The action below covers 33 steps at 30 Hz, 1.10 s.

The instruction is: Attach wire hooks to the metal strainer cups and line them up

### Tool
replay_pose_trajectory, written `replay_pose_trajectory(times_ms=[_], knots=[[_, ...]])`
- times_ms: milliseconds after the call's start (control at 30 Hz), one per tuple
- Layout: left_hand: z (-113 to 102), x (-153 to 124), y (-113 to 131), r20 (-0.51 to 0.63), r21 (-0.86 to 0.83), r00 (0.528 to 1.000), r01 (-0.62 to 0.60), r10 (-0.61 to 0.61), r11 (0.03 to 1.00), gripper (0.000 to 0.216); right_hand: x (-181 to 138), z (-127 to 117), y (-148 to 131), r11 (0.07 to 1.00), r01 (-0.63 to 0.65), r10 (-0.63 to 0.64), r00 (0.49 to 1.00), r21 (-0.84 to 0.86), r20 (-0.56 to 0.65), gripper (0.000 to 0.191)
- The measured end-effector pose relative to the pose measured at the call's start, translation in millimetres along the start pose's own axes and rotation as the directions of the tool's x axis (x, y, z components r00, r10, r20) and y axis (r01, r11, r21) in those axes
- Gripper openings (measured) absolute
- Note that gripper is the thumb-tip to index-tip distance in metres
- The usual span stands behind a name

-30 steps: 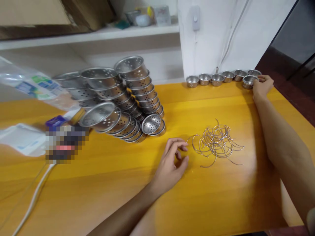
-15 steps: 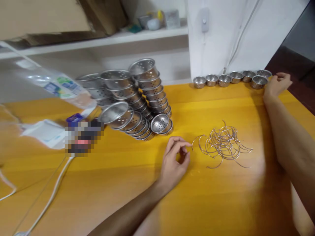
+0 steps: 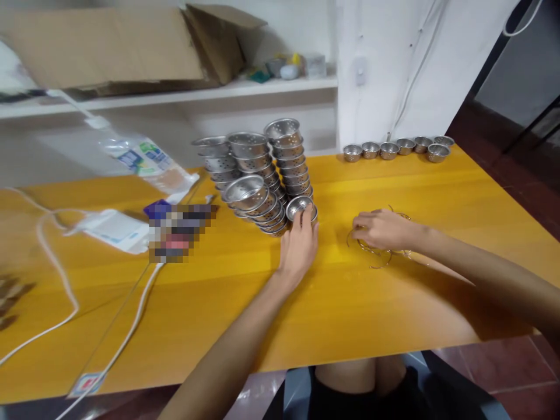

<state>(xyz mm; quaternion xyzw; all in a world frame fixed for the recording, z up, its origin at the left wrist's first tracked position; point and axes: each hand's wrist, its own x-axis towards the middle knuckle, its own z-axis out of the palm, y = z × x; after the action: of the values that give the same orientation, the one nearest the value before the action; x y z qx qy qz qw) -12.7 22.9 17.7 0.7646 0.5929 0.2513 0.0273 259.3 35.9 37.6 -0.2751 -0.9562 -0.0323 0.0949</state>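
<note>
My left hand [image 3: 300, 242] reaches to a small perforated steel cup [image 3: 299, 205] at the front of the stacks. Its fingers bend over the near rim into the cup; the thumb is mostly hidden. Taller stacks of similar cups [image 3: 245, 193] lean beside and behind it, some tilted. Over a loose pile of curved wires [image 3: 380, 252], my right hand [image 3: 376, 228] points down with fingers bent together. A thin wire arc shows at its fingertips, and the hand covers much of the pile.
A row of single perforated cups [image 3: 389, 151] stands along the table's back right edge. On the left are a plastic bottle [image 3: 151, 163], a white power strip [image 3: 116, 230] and white cables [image 3: 142, 303]. A cardboard box [image 3: 114, 46] sits on the shelf [image 3: 262, 90].
My right hand has left the cup at the end of the back row and come to the wire pile. My left hand has moved up onto the front cup. The view has shifted.
</note>
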Motion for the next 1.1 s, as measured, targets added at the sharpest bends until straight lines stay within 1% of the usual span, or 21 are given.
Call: replay_pose_trajectory(times_ms=[33, 67, 133, 267, 333, 400, 467, 500, 533, 600, 633, 700, 767, 833, 867, 933, 1000, 1100], knots=[[0, 1, 1, 0.054, 0.058, 0.998, 0.029, -0.032, 0.998, 0.048, 4, 2, -12, 0.988, 0.096, -0.090, 0.994, -0.117, 0.061, 0.021], [-1, 2, 2, 0.094, 0.107, 0.994, 0.042, -0.052, 0.993, 0.046, 8, 4, -20, 0.963, 0.165, -0.146, 0.984, -0.211, 0.106, 0.019], [-2, 5, 2, 0.124, 0.159, 0.991, 0.039, -0.059, 0.986, 0.041, 17, 7, -30, 0.919, 0.241, -0.197, 0.966, -0.313, 0.165, 0.016], [-4, 7, 0, 0.093, 0.133, 0.995, 0.024, -0.037, 0.991, 0.036, 29, 9, -31, 0.896, 0.264, -0.199, 0.957, -0.358, 0.210, 0.011], [-4, 6, 0, 0.080, 0.107, 0.996, 0.021, -0.030, 0.994, 0.035, 28, 5, -29, 0.889, 0.259, -0.201, 0.962, -0.378, 0.187, 0.011], [-3, 5, 0, 0.065, 0.087, 0.997, 0.024, -0.029, 0.996, 0.035, 19, -1, -28, 0.884, 0.228, -0.209, 0.974, -0.408, 0.090, 0.013], [-2, 5, -2, 0.037, 0.049, 0.999, 0.017, -0.019, 0.999, 0.033, 4, -7, -25, 0.888, 0.145, -0.202, 0.975, -0.437, -0.087, 0.015], [-1, 5, -3, 0.015, 0.022, 1.000, 0.009, -0.009, 1.000, 0.031, -4, -9, -24, 0.894, 0.079, -0.181, 0.964, -0.440, -0.195, 0.015], [0, 5, -5, -0.012, -0.008, 1.000, -0.004, 0.004, 1.000, 0.030, -13, -10, -22, 0.903, 0.001, -0.148, 0.940, -0.430, -0.308, 0.015], [3, 4, -10, -0.085, -0.064, 0.996, -0.042, 0.036, 0.997, 0.025, -30, -7, -18, 0.916, -0.162, -0.051, 0.861, -0.368, -0.506, 0.015], [4, 3, -12, -0.125, -0.087, 0.990, -0.069, 0.058, 0.994, 0.021, -37, -4, -16, 0.920, -0.230, 0.005, 0.815, -0.316, -0.579, 0.016], [5, 0, -13, -0.200, -0.133, 0.970, -0.164, 0.136, 0.977, 0.016, -47, 4, -14, 0.931, -0.313, 0.109, 0.731, -0.189, -0.674, 0.017], [7, -6, -10, -0.239, -0.193, 0.934, -0.315, 0.267, 0.929, 0.020, -52, 10, -13, 0.939, -0.338, 0.196, 0.670, -0.059, -0.716, 0.017], [10, -15, -2, -0.221, -0.267, 0.885, -0.459, 0.410, 0.847, 0.025, -53, 14, -15, 0.939, -0.340, 0.268, 0.631, 0.051, -0.728, 0.017], [11, -19, 2, -0.198, -0.308, 0.864, -0.503, 0.463, 0.807, 0.027, -52, 15, -16, 0.934, -0.342, 0.304, 0.620, 0.099, -0.723, 0.017], [14, -27, 11, -0.143, -0.383, 0.845, -0.528, 0.516, 0.758, 0.028, -51, 17, -19, 0.922, -0.342, 0.366, 0.606, 0.184, -0.706, 0.017], [16, -32, 18, -0.104, -0.448, 0.849, -0.505, 0.518, 0.737, 0.029, -49, 17, -23, 0.912, -0.332, 0.400, 0.595, 0.240, -0.697, 0.017], [14, -34, 22, -0.072, -0.557, 0.855, -0.461, 0.513, 0.691, 0.028, -47, 14, -30, 0.919, -0.304, 0.388, 0.592, 0.251, -0.706, 0.018]])
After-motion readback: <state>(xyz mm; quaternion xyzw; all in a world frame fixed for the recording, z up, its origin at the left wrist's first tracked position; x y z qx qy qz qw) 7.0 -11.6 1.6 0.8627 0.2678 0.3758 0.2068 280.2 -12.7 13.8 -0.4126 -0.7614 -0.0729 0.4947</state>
